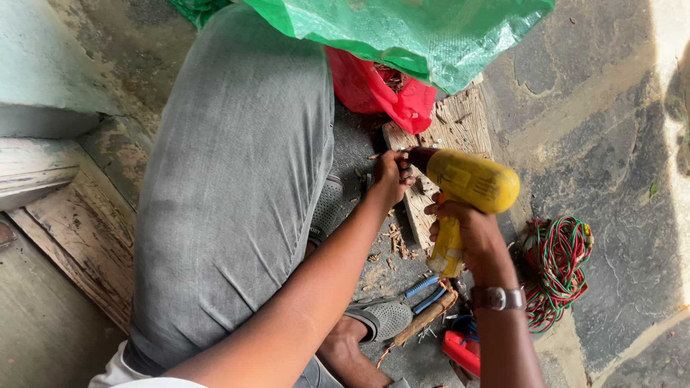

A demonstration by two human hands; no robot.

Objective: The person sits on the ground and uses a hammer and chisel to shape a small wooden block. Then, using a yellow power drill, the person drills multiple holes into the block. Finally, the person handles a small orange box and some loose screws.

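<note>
right hand [471, 233] gripping 1 yellow drill [467, 188], left hand [392, 172] pinching its chuck, 1 wooden board [460, 126]

Soft, even daylight filled the frame, moderately bright. A strip of harsh sun washed out the stone floor [668, 144] along the right edge, nearly to white. The yellow drill [471, 179] carried a mild sheen on its top. Shadows were faint and diffuse, darkest at lower centre under the leg. Focus was sharp across the centre; the lower left corner looked dim and slightly soft.
</note>
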